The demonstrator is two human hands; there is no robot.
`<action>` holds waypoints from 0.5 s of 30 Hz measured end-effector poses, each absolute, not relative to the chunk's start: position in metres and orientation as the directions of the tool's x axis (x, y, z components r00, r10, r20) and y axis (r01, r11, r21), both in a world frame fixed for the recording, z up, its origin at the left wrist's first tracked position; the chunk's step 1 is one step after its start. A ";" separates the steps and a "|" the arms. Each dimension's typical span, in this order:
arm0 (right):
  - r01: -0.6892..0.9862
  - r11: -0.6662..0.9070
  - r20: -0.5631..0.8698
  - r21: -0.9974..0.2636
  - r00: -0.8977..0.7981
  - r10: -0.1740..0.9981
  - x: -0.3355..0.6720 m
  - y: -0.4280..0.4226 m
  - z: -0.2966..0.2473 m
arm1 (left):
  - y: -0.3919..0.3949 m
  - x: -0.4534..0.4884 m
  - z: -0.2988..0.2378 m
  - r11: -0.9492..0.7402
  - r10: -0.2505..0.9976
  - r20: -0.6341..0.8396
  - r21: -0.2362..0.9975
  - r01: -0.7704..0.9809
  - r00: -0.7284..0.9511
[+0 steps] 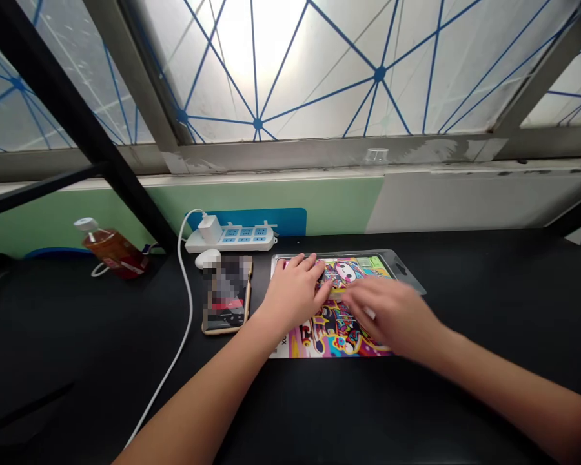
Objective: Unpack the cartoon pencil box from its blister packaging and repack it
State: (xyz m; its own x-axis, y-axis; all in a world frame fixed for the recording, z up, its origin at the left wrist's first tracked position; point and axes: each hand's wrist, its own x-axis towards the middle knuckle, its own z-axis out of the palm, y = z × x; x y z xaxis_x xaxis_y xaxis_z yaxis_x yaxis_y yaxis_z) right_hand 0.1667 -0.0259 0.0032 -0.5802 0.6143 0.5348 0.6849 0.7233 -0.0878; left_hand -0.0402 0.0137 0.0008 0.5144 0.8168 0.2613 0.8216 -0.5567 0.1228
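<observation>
Cartoon-printed sheet (339, 341) lies flat on the black bench (503, 290), toward its far edge, beneath both your hands. Your left hand (294, 292) rests palm down on the sheet's left part, grip spread, fingers slightly apart. Your right hand (397, 316), blurred, is over the right half; thumb and fingertips come close together by a yellow strip (337, 294). Cannot tell whether that grip pinches it. Clear plastic packaging (413, 279) shows past the sheet's far right corner. Left of the sheet: phone (226, 297) in a tan case, screen pixelated, with a white rounded object (207, 258) just beside its far left corner. White power strip (244, 240) lies along the bench's far edge; its plugged-in white adapter (210, 228) trails a cable (188, 284) toward you.
</observation>
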 end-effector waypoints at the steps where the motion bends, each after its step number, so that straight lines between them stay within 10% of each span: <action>1: 0.735 0.674 0.524 -0.080 -0.544 0.656 0.179 -0.014 0.006 | 0.014 -0.040 0.000 -0.560 0.814 0.267 0.119 0.820 0.517; 9: 0.839 0.515 0.068 -0.177 -0.511 0.857 0.231 0.069 0.010 | 0.017 -0.039 -0.005 -0.559 0.807 0.277 0.074 0.826 0.522; 15: 0.832 0.549 0.214 -0.078 -0.524 0.824 0.225 0.071 0.009 | 0.015 -0.041 0.000 -0.546 0.807 0.314 0.070 0.835 0.501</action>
